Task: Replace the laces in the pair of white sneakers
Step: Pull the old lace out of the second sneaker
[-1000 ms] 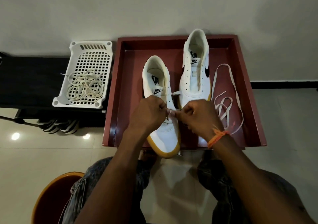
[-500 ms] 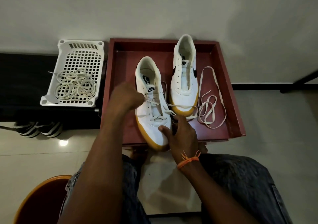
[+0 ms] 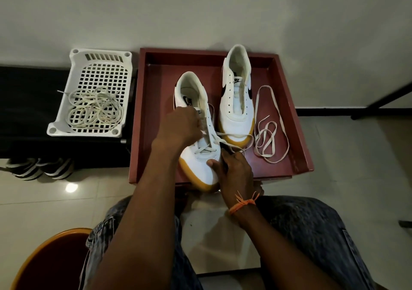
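since a second ago my hands have parted, so now my left hand (image 3: 182, 124) pinches the lace (image 3: 219, 134) at twelve o'clock over the near sneaker (image 3: 200, 156) on the red tray (image 3: 142, 116) to draw it taut, while my right hand (image 3: 231, 167) grips the toe at five o'clock, steadying it.

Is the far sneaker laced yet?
Unlaced. The far sneaker shows bare eyelets and an open tongue; a loose lace lies beside it in the red tray.
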